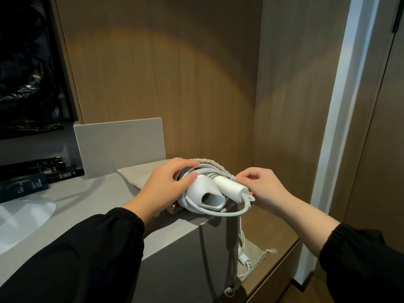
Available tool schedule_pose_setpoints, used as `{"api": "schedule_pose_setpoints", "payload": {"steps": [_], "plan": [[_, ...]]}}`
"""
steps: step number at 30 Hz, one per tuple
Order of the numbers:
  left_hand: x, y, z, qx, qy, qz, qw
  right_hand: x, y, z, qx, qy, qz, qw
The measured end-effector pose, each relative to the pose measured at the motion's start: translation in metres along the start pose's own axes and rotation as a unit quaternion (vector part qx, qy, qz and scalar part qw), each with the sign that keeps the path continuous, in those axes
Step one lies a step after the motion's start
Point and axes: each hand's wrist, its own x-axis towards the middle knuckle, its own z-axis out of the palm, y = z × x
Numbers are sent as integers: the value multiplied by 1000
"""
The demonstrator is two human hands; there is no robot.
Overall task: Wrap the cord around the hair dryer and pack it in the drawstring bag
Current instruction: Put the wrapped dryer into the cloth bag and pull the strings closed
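Note:
A white hair dryer [204,190] lies folded at the right end of the grey counter [94,206], its nozzle facing me. It sits partly inside the mouth of a beige drawstring bag [129,174] that lies flat behind it. The white cord [239,212] loops around the dryer and hangs over the counter's edge down to a lower shelf. My left hand [166,184] rests over the bag's gathered rim and the dryer's head, thumb on the dryer. My right hand [264,186] pinches the bag's rim beside the dryer's handle end.
A grey panel [120,145] stands upright behind the bag. Dark packets [32,178] lie at the left, by a white basin [19,219]. Wooden walls close the niche behind and right. Another beige cloth [255,256] lies on the lower wooden shelf under the hanging cord.

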Motion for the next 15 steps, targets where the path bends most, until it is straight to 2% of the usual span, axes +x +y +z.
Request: {"api": "schedule_pose_setpoints", "payload": {"steps": [5, 10, 15], "plan": [[-2, 1, 3, 0, 31, -4, 1000, -5, 1, -4, -84, -3, -32, 996], [-2, 0, 5, 3, 38, 1, 999, -16, -23, -8, -156, -70, 33, 985], [-2, -1, 7, 5, 33, 4, 999, -24, -39, 1, -296, -129, 20, 946]]}}
